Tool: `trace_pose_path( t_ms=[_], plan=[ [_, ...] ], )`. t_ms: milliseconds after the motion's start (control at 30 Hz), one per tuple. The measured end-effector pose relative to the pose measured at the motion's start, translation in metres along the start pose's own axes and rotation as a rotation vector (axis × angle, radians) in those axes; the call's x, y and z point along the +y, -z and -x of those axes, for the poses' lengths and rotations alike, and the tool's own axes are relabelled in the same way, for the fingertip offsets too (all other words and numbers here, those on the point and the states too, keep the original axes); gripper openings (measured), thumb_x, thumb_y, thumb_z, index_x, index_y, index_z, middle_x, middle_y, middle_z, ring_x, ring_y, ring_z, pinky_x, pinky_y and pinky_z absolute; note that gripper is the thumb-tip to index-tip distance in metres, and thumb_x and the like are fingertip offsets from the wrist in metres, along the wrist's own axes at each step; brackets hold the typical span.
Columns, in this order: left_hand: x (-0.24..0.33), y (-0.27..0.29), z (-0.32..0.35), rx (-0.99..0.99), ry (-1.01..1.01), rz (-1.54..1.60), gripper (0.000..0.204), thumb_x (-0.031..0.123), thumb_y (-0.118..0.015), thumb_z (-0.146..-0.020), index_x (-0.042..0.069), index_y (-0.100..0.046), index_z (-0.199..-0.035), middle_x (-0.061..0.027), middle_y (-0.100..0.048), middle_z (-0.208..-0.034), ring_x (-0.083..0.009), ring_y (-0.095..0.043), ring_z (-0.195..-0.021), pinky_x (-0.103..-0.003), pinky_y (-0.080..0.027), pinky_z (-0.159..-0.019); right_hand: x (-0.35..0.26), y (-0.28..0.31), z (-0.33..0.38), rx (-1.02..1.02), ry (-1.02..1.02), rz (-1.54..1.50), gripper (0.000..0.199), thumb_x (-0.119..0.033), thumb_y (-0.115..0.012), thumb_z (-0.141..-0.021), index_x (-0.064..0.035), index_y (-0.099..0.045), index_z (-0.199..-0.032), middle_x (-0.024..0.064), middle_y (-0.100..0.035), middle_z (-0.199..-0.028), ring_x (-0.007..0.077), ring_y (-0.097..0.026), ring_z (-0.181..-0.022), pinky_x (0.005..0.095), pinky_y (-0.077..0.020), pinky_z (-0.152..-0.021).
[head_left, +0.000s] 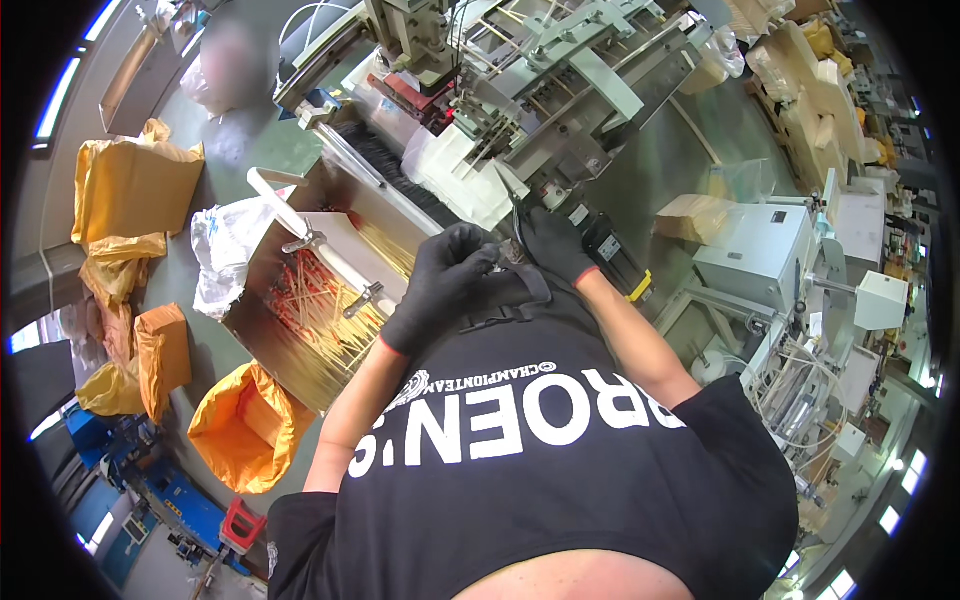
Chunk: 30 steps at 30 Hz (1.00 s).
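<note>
Black-gloved left hand (440, 285) curled, fingertips at a small dark part (512, 256), grip unclear; right hand (553, 243) closed on thin pliers (513, 205), by machine (520, 90); sticks tray (330, 310) to left.

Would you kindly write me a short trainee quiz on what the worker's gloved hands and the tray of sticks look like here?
1. True or false: both hands wear black gloves.
2. What lies in the metal tray to the person's left? A) thin pale sticks B) bolts C) bottles
3. Fill in: the bags on the floor at the left are ____ in colour.

Key
1. True: the left hand and the right hand are both in black gloves, close together before the machine.
2. A: the metal tray holds thin pale sticks.
3. Orange: see the bags.
</note>
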<state>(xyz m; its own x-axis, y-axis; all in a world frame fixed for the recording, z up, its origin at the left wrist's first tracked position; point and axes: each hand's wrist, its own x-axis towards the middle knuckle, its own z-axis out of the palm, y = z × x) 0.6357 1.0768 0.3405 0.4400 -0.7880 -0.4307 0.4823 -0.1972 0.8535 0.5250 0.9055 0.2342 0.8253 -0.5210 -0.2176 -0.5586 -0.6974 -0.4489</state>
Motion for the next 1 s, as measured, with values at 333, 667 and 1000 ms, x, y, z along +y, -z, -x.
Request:
trace_pose_path(
  t_ms=[333,667,1000],
  plan=[
    [-0.004,-0.001,-0.007,0.01,0.027,-0.032,0.008,0.007,-0.053,-0.085,0.0,-0.056,-0.087,0.0004,-0.057,-0.075,-0.005,-0.051,-0.069,-0.02,-0.042,-0.063,0.009,-0.033,-0.019,-0.294,-0.314,-0.867,0.036,-0.036,-0.054,-0.085,-0.0019,-0.057,-0.073,0.0121,-0.054,-0.054,0.0275,-0.054,-0.047,0.0392,-0.0438,-0.046],
    [-0.003,-0.002,-0.007,0.021,0.013,-0.086,0.013,0.013,-0.055,-0.086,0.001,-0.058,-0.09,0.0012,-0.057,-0.075,-0.0046,-0.05,-0.067,-0.019,-0.04,-0.061,-0.009,-0.015,-0.03,-0.388,-0.584,-1.179,0.024,-0.031,-0.058,-0.085,-0.0083,-0.054,-0.077,0.0011,-0.053,-0.059,0.0097,-0.047,-0.039,0.0252,-0.0359,-0.033],
    [0.0,-0.004,0.001,0.103,-0.026,-0.078,0.012,0.013,-0.057,-0.085,0.001,-0.057,-0.083,0.0005,-0.056,-0.071,-0.0044,-0.049,-0.064,-0.019,-0.04,-0.058,0.014,-0.01,-0.005,-0.039,-0.012,-0.246,0.034,-0.037,-0.051,-0.085,-0.0044,-0.059,-0.083,0.0197,-0.061,-0.067,0.0338,-0.06,-0.056,0.0429,-0.0462,-0.051]
  ],
)
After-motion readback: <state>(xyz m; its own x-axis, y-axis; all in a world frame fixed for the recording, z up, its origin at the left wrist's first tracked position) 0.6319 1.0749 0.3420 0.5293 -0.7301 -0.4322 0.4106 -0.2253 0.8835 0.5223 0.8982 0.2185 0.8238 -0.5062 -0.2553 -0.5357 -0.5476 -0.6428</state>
